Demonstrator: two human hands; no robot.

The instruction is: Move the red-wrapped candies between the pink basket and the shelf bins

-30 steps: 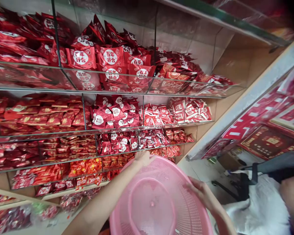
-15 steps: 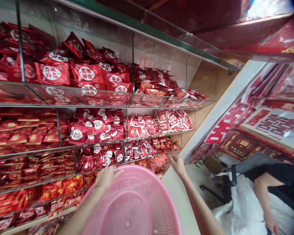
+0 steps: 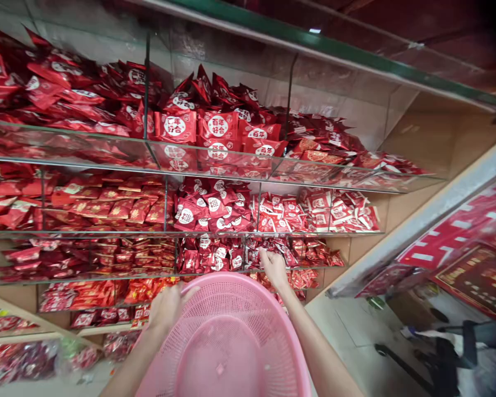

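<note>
A pink plastic basket (image 3: 223, 280) with perforated sides is in front of me, its flat bottom bare. My left hand (image 3: 165, 309) is closed over the basket's left rim, thumb on the inside. Beyond the far right rim, my right hand (image 3: 274, 269) reaches up to the shelves, holding nothing that I can see. Its fingers are bent and slightly apart, in front of small dark red packets (image 3: 279, 249) with white prints. Whether the fingertips touch them I cannot tell. To the left lie maroon packets with white ovals (image 3: 215, 205).
Glass shelves with thin upright dividers hold many red packets. Larger red bags (image 3: 218, 125) lie on the upper shelf. A wooden side panel (image 3: 413, 201) and pale post end the rack on the right. Clear bags (image 3: 20, 361) lie low left. Tiled floor (image 3: 334, 325) shows at right.
The view has turned to the right-hand rack's left, showing more shelving. My right hand has moved left, from beside the post to the small packets. My left hand stays on the basket rim.
</note>
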